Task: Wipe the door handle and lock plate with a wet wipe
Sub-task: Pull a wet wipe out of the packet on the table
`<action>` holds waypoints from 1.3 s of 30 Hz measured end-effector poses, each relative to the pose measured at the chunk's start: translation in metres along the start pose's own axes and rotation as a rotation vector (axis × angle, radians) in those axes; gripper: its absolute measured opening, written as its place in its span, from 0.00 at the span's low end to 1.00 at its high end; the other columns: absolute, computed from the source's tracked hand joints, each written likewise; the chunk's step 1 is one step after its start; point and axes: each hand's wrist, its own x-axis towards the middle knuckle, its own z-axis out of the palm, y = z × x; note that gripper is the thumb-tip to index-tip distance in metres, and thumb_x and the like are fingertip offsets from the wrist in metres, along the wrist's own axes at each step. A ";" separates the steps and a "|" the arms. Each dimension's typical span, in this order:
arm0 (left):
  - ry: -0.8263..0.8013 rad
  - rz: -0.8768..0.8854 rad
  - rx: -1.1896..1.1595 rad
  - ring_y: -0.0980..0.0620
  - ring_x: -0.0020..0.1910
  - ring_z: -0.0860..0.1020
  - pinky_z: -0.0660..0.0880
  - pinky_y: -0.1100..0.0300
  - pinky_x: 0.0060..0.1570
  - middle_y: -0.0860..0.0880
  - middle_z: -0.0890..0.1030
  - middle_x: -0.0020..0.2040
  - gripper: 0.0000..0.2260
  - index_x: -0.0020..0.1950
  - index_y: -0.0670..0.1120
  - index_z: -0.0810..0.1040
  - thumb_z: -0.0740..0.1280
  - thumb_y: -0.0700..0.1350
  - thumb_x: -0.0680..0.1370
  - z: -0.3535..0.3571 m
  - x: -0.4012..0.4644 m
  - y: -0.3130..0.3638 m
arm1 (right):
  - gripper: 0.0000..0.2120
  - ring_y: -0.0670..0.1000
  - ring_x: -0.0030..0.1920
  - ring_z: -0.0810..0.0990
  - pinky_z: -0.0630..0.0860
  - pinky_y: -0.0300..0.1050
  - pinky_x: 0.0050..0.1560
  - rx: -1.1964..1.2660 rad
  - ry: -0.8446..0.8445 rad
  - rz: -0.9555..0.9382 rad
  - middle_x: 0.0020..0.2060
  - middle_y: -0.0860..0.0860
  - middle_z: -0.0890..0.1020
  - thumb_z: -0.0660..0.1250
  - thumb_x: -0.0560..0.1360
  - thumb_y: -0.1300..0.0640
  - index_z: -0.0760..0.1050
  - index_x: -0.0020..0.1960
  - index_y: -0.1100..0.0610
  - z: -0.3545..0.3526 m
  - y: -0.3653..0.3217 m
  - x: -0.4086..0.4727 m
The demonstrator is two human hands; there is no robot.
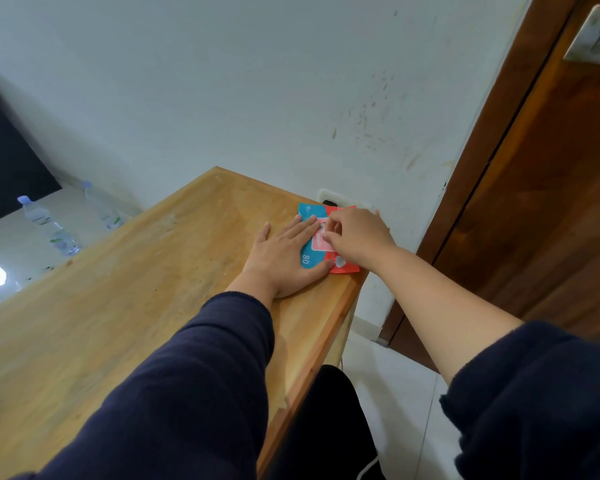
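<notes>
A blue and red wet wipe pack [308, 259] lies flat at the far right corner of the wooden table [136, 289]. My left hand [284, 254] rests flat on the pack's blue side, fingers spread, pressing it down. My right hand [355, 237] lies over the red side, fingertips pinched at the pale flap in the pack's middle. No loose wipe shows. At the top right, the metal lock plate [594, 36] with its keyhole sits on the brown wooden door [551, 202]. The door handle is out of frame.
A white wall stands behind the table, with a white socket [329, 199] just beyond the pack. Two clear plastic water bottles [49, 226] stand on the pale floor at the left. White floor tiles show to the right of the table, before the door.
</notes>
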 end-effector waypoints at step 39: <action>-0.052 -0.032 0.035 0.55 0.78 0.49 0.42 0.42 0.75 0.57 0.53 0.79 0.36 0.79 0.56 0.49 0.50 0.71 0.75 -0.001 0.003 0.003 | 0.22 0.54 0.50 0.81 0.78 0.45 0.50 0.211 -0.062 0.321 0.49 0.54 0.83 0.75 0.68 0.45 0.80 0.53 0.60 -0.032 0.005 0.000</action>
